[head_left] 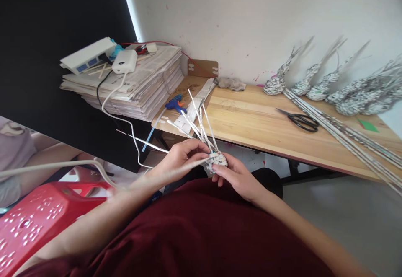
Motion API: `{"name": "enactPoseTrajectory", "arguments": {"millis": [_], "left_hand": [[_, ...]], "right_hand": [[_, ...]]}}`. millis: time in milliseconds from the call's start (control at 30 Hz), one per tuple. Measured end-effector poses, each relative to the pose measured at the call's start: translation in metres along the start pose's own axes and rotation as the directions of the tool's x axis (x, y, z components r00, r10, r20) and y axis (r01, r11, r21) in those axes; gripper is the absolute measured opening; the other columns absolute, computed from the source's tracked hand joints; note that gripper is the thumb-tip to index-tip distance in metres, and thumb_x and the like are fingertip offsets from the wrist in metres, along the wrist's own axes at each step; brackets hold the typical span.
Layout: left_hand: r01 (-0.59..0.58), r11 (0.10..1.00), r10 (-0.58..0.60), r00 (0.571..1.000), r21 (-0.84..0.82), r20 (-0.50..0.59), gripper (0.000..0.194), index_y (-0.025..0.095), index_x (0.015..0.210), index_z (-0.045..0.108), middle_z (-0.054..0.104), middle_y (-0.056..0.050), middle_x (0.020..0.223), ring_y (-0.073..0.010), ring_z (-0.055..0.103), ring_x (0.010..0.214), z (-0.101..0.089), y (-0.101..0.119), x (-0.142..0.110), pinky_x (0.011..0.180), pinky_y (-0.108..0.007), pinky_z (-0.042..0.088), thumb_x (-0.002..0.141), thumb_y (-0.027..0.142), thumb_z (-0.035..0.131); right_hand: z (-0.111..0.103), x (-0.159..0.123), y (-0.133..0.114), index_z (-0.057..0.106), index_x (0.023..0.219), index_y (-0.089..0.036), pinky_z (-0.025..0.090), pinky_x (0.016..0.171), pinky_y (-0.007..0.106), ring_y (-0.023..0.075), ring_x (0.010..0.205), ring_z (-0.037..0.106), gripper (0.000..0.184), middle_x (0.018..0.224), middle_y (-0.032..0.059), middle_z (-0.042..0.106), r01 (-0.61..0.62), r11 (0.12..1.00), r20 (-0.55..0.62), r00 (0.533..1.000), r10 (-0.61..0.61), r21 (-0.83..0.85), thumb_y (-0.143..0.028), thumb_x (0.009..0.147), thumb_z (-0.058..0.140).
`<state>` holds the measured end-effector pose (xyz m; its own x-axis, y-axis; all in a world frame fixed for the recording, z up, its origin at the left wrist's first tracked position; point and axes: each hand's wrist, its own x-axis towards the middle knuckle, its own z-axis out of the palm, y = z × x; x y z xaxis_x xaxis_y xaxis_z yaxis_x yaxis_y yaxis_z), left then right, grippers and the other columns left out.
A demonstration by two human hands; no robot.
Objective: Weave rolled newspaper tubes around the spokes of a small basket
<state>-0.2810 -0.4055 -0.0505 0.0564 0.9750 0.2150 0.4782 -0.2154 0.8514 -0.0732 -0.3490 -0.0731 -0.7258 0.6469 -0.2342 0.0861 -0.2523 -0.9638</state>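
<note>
White and grey paper made up one small woven piece [217, 159], just below the middle of the frame, touched by both hands: the right hand [238, 176] clasped its right side; the left hand [188, 153] curled at its upper-left edge, exact grip impossible to tell. At least five paper spokes [188, 120] fanned from it toward the upper left, and one long strip [63, 165] trailed left. Rightward on the bench [235, 109] lay one pair of scissors [303, 122], with at least four woven forms [274, 85] at upper right
</note>
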Motion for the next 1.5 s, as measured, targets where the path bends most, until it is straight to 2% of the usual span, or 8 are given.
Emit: {"name": "enactPoseTrajectory", "arguments": {"millis": [133, 633, 800, 900, 1100, 1267, 1367, 1500], "left_hand": [[0.044, 0.997, -0.044, 0.999, -0.060, 0.005, 0.019, 0.018, 0.104, 0.074, 0.077, -0.004, 0.098, -0.0165, 0.072, 0.090, 0.003, 0.001, -0.001, 0.084, -0.027, 0.057, 0.093, 0.033, 0.068], [-0.012, 0.998, 0.011, 1.000, 0.065, 0.021, 0.018, 0.021, 0.108, 0.076, 0.076, -0.004, 0.100, -0.0152, 0.070, 0.089, 0.000, 0.011, -0.007, 0.085, -0.027, 0.056, 0.097, 0.027, 0.063], [-0.055, 0.991, 0.050, 0.998, 0.122, 0.040, 0.017, 0.020, 0.106, 0.076, 0.076, -0.005, 0.097, -0.0153, 0.070, 0.085, -0.002, 0.013, -0.007, 0.082, -0.027, 0.056, 0.096, 0.026, 0.063], [-0.039, 0.991, 0.033, 0.998, 0.127, 0.050, 0.015, 0.020, 0.103, 0.076, 0.076, -0.004, 0.095, -0.0146, 0.070, 0.083, -0.003, 0.011, -0.005, 0.081, -0.026, 0.056, 0.095, 0.024, 0.064], [-0.061, 0.995, 0.061, 0.998, 0.078, 0.005, 0.017, 0.019, 0.099, 0.076, 0.076, -0.004, 0.095, -0.0149, 0.071, 0.085, 0.001, 0.000, -0.003, 0.081, -0.026, 0.056, 0.091, 0.014, 0.062], [0.050, 0.999, -0.050, 0.999, 0.000, 0.004, 0.015, 0.018, 0.101, 0.074, 0.077, -0.004, 0.097, -0.0172, 0.072, 0.087, 0.004, -0.005, -0.008, 0.080, -0.028, 0.057, 0.089, 0.018, 0.065], [0.139, 0.990, -0.138, 0.990, -0.025, 0.036, 0.015, 0.018, 0.101, 0.073, 0.077, -0.003, 0.093, -0.0159, 0.070, 0.079, 0.003, 0.000, -0.011, 0.075, -0.027, 0.056, 0.088, 0.021, 0.067], [0.184, 0.980, -0.184, 0.983, -0.076, 0.005, 0.012, 0.017, 0.097, 0.073, 0.076, -0.003, 0.088, -0.0149, 0.070, 0.077, 0.004, 0.010, -0.013, 0.072, -0.024, 0.056, 0.088, 0.023, 0.068]], "right_hand": [[0.001, 0.000, 0.001, 0.059, 0.105, -0.018, 0.050, 0.057, 0.027, 0.0126, 0.063, 0.059, 0.039, 0.078, -0.0003, 0.063, 0.010, 1.000, -0.021, 1.000, -0.011, -0.024, -0.051, 0.087, 0.069], [0.003, 0.003, 0.010, 0.058, 0.110, -0.018, 0.052, 0.058, 0.029, 0.0145, 0.065, 0.061, 0.035, 0.077, -0.0004, 0.063, 0.006, 0.995, -0.042, 0.999, -0.010, -0.095, -0.046, 0.090, 0.065], [0.002, 0.002, 0.011, 0.059, 0.106, -0.018, 0.051, 0.058, 0.029, 0.0146, 0.064, 0.061, 0.031, 0.073, -0.0007, 0.063, 0.002, 0.993, -0.040, 0.999, -0.007, -0.122, -0.045, 0.091, 0.064], [0.002, 0.001, 0.010, 0.059, 0.105, -0.019, 0.051, 0.058, 0.029, 0.0148, 0.065, 0.062, 0.030, 0.074, -0.0004, 0.064, 0.002, 0.994, -0.038, 0.999, -0.006, -0.106, -0.044, 0.090, 0.065], [0.003, 0.001, 0.008, 0.059, 0.104, -0.018, 0.051, 0.059, 0.030, 0.0145, 0.064, 0.062, 0.032, 0.076, 0.0005, 0.066, -0.008, 0.998, -0.007, 1.000, 0.008, -0.058, -0.047, 0.090, 0.065], [0.004, 0.002, 0.011, 0.061, 0.101, -0.018, 0.051, 0.058, 0.029, 0.0148, 0.064, 0.062, 0.033, 0.076, 0.0010, 0.066, -0.026, 0.999, 0.009, 1.000, 0.026, 0.025, -0.048, 0.089, 0.067], [0.005, 0.002, 0.012, 0.061, 0.099, -0.018, 0.051, 0.058, 0.029, 0.0150, 0.065, 0.063, 0.033, 0.077, 0.0012, 0.067, -0.033, 0.998, 0.010, 0.999, 0.033, 0.061, -0.048, 0.087, 0.069], [0.006, 0.002, 0.009, 0.061, 0.098, -0.018, 0.050, 0.058, 0.028, 0.0150, 0.064, 0.063, 0.034, 0.074, 0.0008, 0.066, -0.050, 0.996, 0.015, 0.999, 0.049, 0.078, -0.049, 0.086, 0.070]]}}
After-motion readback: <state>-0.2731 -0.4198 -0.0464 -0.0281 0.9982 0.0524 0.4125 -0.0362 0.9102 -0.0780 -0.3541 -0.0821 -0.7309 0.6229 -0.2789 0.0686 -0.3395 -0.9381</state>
